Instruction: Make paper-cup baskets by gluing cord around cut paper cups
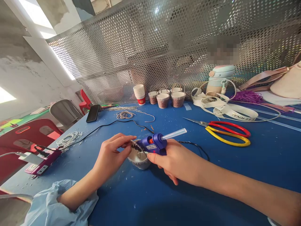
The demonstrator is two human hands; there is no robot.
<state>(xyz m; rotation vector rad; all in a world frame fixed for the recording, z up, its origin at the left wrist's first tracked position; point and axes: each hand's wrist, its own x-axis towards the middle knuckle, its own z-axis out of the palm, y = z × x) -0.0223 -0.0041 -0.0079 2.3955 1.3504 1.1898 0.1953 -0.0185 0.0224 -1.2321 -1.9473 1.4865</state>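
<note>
My right hand (176,161) is wrapped around a purple hot glue gun (152,144), with a translucent glue stick poking out of its back end. The gun's dark nozzle points left, over a small paper cup (141,164) that stands on the table. Thumb and fingers pinched, my left hand (115,150) holds a thin cord beside the nozzle, above the cup's rim. The cord arches in front of the gun. Fingers and gun hide part of the cup, and the exact spot where the nozzle touches cannot be made out.
Red-and-yellow-handled scissors (225,133) lie to the right. Behind are small handled baskets (163,100), stacked paper cups (139,94), coiled twine (125,115), white ribbon (221,106) and a bottle (219,80). A phone (93,113) and purple power strip (43,163) are left; a black cable crosses the table.
</note>
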